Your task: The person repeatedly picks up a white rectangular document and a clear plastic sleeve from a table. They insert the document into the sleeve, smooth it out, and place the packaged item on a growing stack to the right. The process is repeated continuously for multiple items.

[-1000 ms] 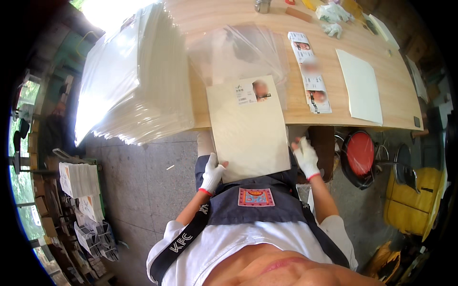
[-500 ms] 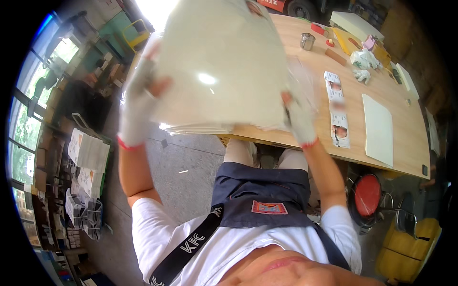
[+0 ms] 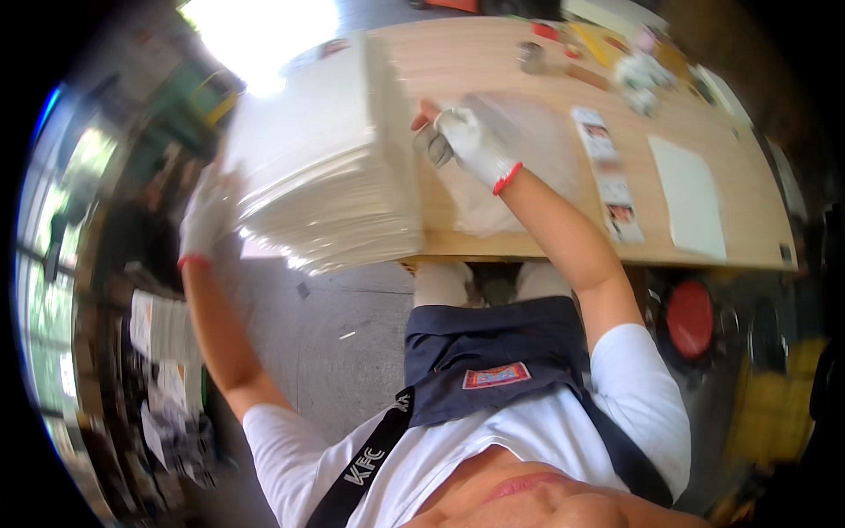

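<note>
A tall stack of flat white packets in clear, shiny plastic [image 3: 308, 167] stands at the table's left end. My left hand [image 3: 208, 216], in a white glove with a red cuff, is at the stack's left edge; it is blurred, its fingers appear stretched out. To the right of the stack my right hand [image 3: 475, 145], gloved alike with bare fingertips, hovers with fingers loosely bent and apart, holding nothing visible. Beneath and beside it lie thin clear plastic bags [image 3: 537, 132] on the wooden table [image 3: 440, 53].
Right of the bags lie a printed strip with pictures [image 3: 607, 176] and a white sheet pile [image 3: 687, 198]. Farther back are a metal cup [image 3: 531, 58], a brown block [image 3: 588, 77] and white gloves [image 3: 641, 79]. A red stool [image 3: 689, 319] stands by the table; bundled stacks [image 3: 167, 330] are at left.
The large plastic-wrapped packet that both hands held up is now down on the stack. My right hand has let go and moved left; my left hand has moved down and left.
</note>
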A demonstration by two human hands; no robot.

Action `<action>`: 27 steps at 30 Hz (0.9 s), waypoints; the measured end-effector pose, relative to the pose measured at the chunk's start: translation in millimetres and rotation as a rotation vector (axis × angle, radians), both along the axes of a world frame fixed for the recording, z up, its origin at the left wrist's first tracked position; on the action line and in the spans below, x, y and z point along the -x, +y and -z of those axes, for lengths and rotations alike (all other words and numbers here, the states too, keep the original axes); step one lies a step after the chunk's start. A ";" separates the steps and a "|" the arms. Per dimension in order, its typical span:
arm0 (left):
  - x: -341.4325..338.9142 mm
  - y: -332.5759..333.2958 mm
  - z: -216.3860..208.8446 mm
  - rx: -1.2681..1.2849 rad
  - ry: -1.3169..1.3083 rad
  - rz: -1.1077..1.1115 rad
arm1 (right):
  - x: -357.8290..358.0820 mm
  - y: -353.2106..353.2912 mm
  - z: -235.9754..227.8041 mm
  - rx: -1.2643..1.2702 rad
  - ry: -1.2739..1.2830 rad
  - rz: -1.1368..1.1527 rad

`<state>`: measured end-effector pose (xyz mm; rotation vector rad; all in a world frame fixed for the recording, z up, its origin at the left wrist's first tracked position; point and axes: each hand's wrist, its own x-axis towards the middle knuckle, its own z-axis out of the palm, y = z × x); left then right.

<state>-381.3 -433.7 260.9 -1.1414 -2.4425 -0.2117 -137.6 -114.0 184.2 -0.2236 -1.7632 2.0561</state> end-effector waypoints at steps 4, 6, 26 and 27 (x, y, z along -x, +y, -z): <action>5.2 -38.0 30.1 -0.782 -0.184 0.056 | -103.4 37.5 90.6 -0.020 -0.151 0.333; -12.2 -54.7 74.9 -1.254 -0.343 0.011 | -175.9 73.8 157.7 -0.002 -0.150 0.677; -255.1 114.0 292.9 -0.157 -0.774 0.519 | -496.7 275.3 254.4 0.788 0.024 1.291; -254.8 133.6 282.3 -0.144 -0.650 0.594 | -498.1 284.6 252.4 0.738 0.079 1.402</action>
